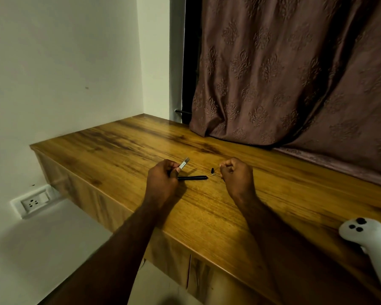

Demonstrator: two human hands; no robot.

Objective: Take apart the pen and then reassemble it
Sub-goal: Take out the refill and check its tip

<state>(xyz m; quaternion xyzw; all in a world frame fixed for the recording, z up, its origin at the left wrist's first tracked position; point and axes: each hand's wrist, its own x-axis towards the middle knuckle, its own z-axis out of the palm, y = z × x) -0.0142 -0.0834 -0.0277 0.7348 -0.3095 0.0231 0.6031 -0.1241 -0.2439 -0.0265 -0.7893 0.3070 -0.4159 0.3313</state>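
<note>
Pen apart, by the look of it: taking-apart step done or nearly so; reassembly judged next.

Left hand (pixel 163 179) above the middle of the tabletop (pixel 207 216), fingers curled tight around a short silvery flat-sided piece (pixel 183 164), likely the clip or cap, one end poking up past the thumb; metallic, pale sheen.

Right hand (pixel 235 175) close by, well in from the front edge, fingers pinched shut on something thin, perhaps the refill or spring (pixel 217 170); too small to tell which.

Between the hands, flat on the wood: black barrel (pixel 193 178), slim, smooth, matte, lying roughly parallel to the front edge; just beyond its right end, a tiny black tip piece (pixel 212 170), apparently upright.

Next move probably calls for threading the thin piece into the barrel; fine aim and a steady barrel needed; small parts liable to roll.

Tabletop glossy, warm brown, streaked grain; white controller (pixel 365 241) near the right front corner; embossed brown curtain (pixel 295 73) draped along the back edge.
</note>
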